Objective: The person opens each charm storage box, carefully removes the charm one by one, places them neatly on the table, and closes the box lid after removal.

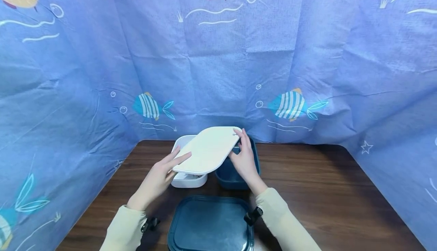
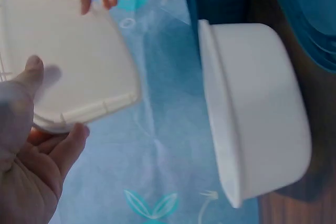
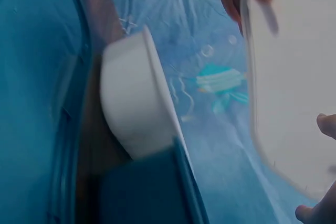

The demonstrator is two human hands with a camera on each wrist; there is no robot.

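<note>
The left hand [image 1: 161,170] and right hand [image 1: 245,160] hold a smooth, flat lid [image 1: 206,148] at its round corners. Wood counter [image 1: 324,190] spreads wide right of the blue tub [image 1: 233,179].

White box [image 1: 189,182], blue box [image 1: 233,182], blue lid [image 1: 211,222] on brown table [image 1: 327,190]

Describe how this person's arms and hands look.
Left hand and right hand are both bare, without gloves. The left sleeve and right sleeve are long, plain and pale cream. A small black device sits at each cuff: left device, right device.
</note>
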